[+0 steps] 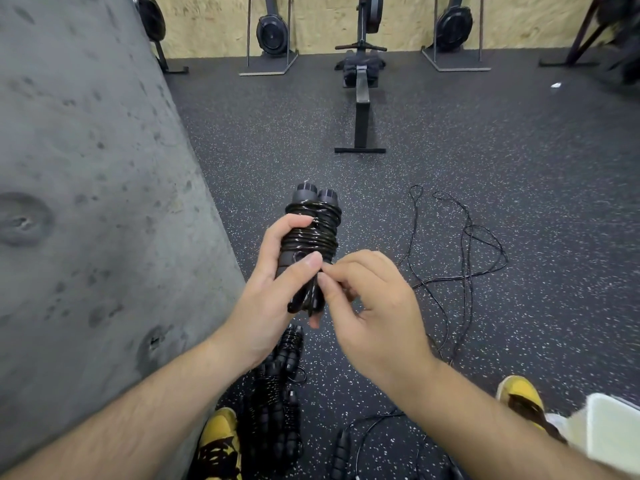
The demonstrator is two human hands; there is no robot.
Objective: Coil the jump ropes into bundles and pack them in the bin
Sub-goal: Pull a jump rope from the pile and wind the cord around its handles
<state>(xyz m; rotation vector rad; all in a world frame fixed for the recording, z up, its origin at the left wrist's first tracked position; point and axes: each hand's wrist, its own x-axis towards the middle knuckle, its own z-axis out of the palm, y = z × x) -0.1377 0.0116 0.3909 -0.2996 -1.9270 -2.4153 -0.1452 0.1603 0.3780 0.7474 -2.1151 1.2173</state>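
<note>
The left hand (273,282) grips a nearly wrapped jump rope (311,233) while the right hand (377,306) pinches its tail; coiled bundles (277,393) lie on the floor (450,133), a loose rope (464,244) awaits coiling, and nothing is visibly binned.

This is a gym. The floor (519,150) is black rubber matting flecked with pale specks, the kind laid in training halls, and a rowing machine (361,98) stands stretched out on it, its rail pointing toward the camera. More rowers (272,32) are stored upright against the far wall (322,19) of bare chipboard, their round flywheel housings showing. A rough concrete pillar (86,168) rises on the left. A loose jump rope (467,244) and a heap of coiled jump ropes (273,403) lie on the matting.
</note>
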